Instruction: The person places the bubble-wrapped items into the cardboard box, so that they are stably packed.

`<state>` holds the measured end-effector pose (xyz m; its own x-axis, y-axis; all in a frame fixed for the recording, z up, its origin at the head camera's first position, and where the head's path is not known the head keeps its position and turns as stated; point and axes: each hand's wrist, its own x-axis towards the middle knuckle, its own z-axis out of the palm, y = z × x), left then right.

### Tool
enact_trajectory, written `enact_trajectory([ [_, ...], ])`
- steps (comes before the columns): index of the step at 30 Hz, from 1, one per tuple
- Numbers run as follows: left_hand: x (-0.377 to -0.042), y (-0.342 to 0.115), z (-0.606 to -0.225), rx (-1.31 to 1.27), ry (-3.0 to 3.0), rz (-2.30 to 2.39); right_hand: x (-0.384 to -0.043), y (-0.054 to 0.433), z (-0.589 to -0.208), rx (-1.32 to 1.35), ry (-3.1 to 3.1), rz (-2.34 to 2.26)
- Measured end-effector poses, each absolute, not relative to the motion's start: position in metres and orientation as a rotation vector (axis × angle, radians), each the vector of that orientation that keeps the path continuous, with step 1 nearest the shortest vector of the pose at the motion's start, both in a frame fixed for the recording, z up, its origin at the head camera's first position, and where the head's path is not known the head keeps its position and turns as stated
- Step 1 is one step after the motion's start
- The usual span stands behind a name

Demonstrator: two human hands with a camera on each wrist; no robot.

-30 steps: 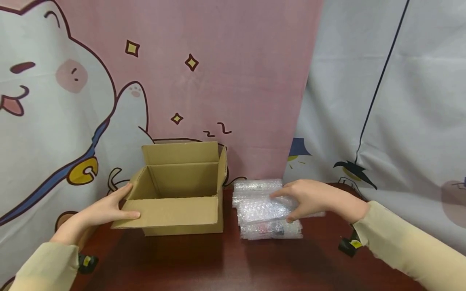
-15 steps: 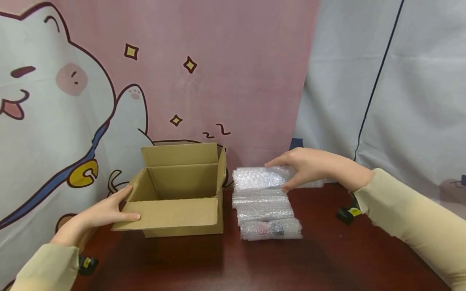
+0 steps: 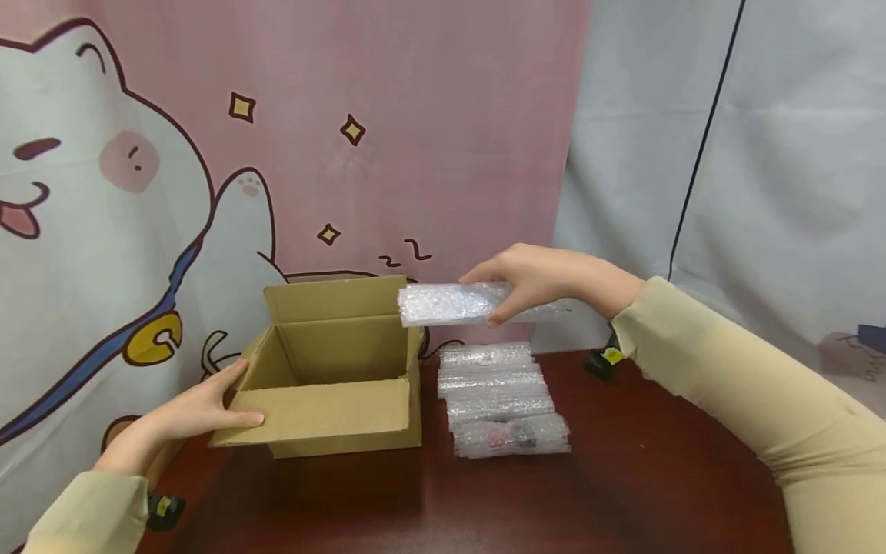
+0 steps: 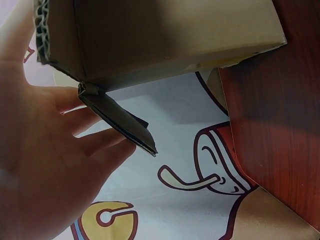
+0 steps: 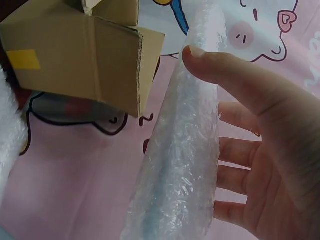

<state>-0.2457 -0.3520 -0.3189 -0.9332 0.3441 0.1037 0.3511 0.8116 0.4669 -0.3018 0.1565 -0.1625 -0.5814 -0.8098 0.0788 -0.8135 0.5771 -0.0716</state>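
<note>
Through the head view I note the right hand [image 3: 536,278] pinching a bubble-wrapped pack [image 3: 439,304] between thumb and fingers, mid-frame, raised clear of the worktop [image 3: 588,477]. At lower left, the left hand [image 3: 190,412] grips the open cardboard box [image 3: 346,444] by its flaps, thumb spread from fingers. Other wrapped packs [image 3: 494,402] lie lined up, lower centre.

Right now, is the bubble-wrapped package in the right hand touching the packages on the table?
Apart. The head view shows it: pink backdrop is visible between the held package and the farthest package on the table.
</note>
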Motion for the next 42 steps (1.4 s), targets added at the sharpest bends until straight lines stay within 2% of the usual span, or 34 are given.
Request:
enact_trajectory([
  [15,-0.247,-0.355,-0.325,-0.592,-2.939,-0.791,-0.318,0.086,-0.165,1.492,-2.736,0.115],
  [42,-0.249,-0.354,-0.325,-0.639,-2.901,-0.781,-0.328,-0.016,-0.176,1.489,-2.72,0.067],
])
